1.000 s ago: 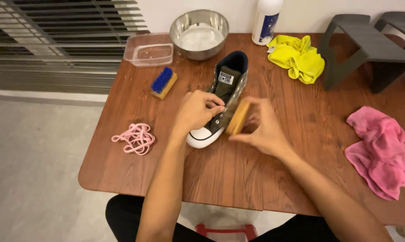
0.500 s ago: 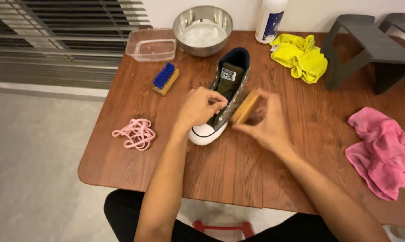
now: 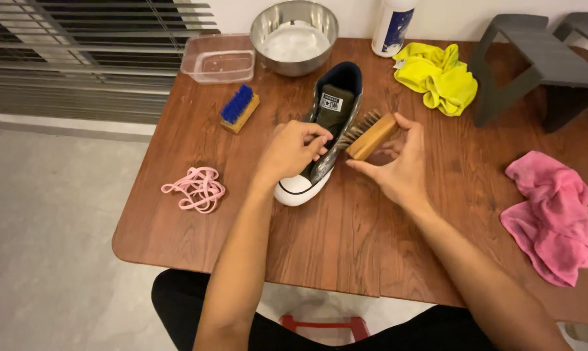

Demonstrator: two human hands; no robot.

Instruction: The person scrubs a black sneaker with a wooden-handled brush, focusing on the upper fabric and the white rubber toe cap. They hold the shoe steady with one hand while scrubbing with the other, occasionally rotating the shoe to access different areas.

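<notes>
A dark high-top sneaker (image 3: 328, 110) with a white toe cap lies on the wooden table (image 3: 346, 234), laces removed. My left hand (image 3: 293, 151) grips the sneaker over its front part. My right hand (image 3: 398, 162) holds a wooden brush (image 3: 371, 135) with brown bristles, which touch the shoe's right side near the tongue.
Pink laces (image 3: 196, 188) lie at the left. A blue-bristled brush (image 3: 239, 108), a clear plastic tub (image 3: 218, 58), a steel bowl (image 3: 294, 36) of white liquid and a white bottle (image 3: 393, 25) stand at the back. A yellow cloth (image 3: 438, 77), grey stools (image 3: 534, 65) and a pink cloth (image 3: 554, 218) lie right.
The right hand has moved the wooden brush along the shoe's right side, from near the toe up towards the tongue. The left hand keeps its hold on the sneaker.
</notes>
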